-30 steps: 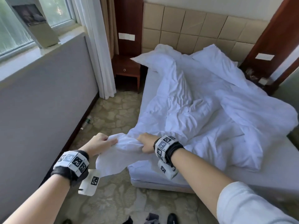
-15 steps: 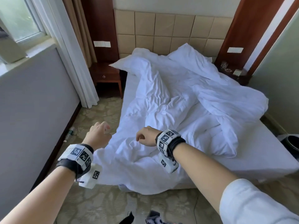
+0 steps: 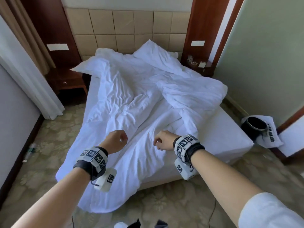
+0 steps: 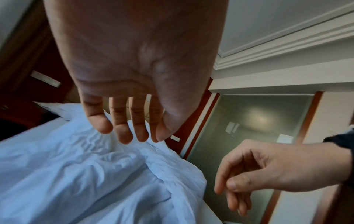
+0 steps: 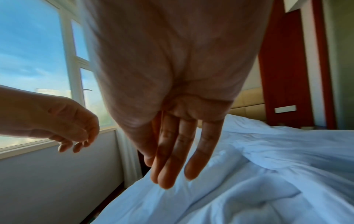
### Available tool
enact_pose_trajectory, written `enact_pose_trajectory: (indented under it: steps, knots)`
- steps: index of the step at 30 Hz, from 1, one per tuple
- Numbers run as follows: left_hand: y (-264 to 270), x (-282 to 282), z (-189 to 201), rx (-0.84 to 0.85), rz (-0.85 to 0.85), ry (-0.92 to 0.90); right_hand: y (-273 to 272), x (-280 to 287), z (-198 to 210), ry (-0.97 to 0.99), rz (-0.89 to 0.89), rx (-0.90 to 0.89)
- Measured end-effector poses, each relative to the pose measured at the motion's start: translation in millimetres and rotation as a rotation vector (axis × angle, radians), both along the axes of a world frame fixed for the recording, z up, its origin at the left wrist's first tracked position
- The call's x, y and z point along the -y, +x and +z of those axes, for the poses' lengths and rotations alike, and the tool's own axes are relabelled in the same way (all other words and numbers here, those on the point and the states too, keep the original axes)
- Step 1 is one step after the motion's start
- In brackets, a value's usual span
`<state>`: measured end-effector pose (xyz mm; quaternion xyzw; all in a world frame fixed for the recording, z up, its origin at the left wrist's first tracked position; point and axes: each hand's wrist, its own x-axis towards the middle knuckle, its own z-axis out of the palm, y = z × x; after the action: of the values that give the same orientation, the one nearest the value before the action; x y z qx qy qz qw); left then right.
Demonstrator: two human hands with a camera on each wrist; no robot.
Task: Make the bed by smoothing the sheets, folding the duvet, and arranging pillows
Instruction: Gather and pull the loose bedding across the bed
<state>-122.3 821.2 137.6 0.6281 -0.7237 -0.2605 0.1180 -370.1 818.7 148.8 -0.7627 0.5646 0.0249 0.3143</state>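
Here, both hands are hovering over the foot of the bed, holding nothing. The left hand (image 3: 115,141) is hanging with fingers loosely extended and slightly apart, as the left wrist view shows, clear of the cloth. The right hand (image 3: 162,140) is doing the same at its three o'clock, fingers relaxed and pointing down; whether their tips are brushing the fabric cannot be told.

The rumpled white duvet (image 3: 131,112) is lying across the white mattress (image 3: 230,129), bunched in a thick fold toward two o'clock and spilling over the near corner at seven o'clock onto the patterned beige carpet (image 3: 49,162). Two white pillows (image 3: 153,50) are sitting at twelve o'clock against the tan padded headboard (image 3: 123,30), half buried under the duvet, so their outlines are hard to separate.

At ten o'clock a dark wooden nightstand (image 3: 72,83) is standing beside the bed. At three o'clock a black round bin (image 3: 255,125) is resting on something white, partly cut off. Dark items at the bottom edge are cropped beyond recognition.
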Motion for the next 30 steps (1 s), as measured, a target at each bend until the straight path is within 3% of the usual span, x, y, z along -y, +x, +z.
enact_pose_trajectory:
  steps: [10,17,23,30]
  knots:
    - [-161.4,69.0,-10.5,0.009,-0.289,0.045,-160.7,10.9,-20.8,0.029,-0.276,0.022]
    - [-268.5,147.1,-53.0,-0.003,-0.363,0.141,-249.2,65.7,-39.7,0.065,-0.357,-0.013]
    - [-352.4,222.9,-98.0,-0.064,-0.337,0.203,-315.0,157.3,-59.2,0.127,-0.245,-0.212]
    - [-384.4,267.9,-145.2,-0.096,-0.159,0.288,-327.8,258.7,-96.1,0.104,0.048,-0.317]
